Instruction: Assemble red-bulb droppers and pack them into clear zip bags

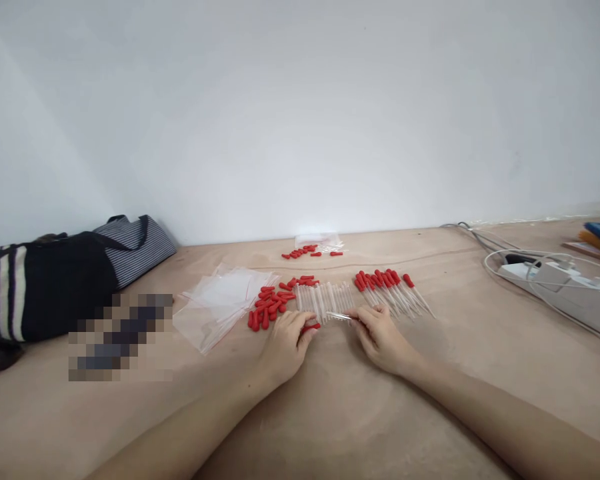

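Red, the cap point(311, 327) sits in the left hand point(287, 341), pinched between thumb and fingers, its long axis running roughly sideways. The right hand point(381, 335) grasps a clear tube point(340, 316) near its right end — the free end reaches left, toward the cap. The two axes run nearly in line, but the tube's tip stands slightly farther from the person, just beside the cap and apparently apart. Both are over the counter point(340, 407), near a row of loose tubes point(331, 298).

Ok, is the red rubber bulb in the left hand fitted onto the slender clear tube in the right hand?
No, the bulb in the left hand sits apart from the tube in the right hand.
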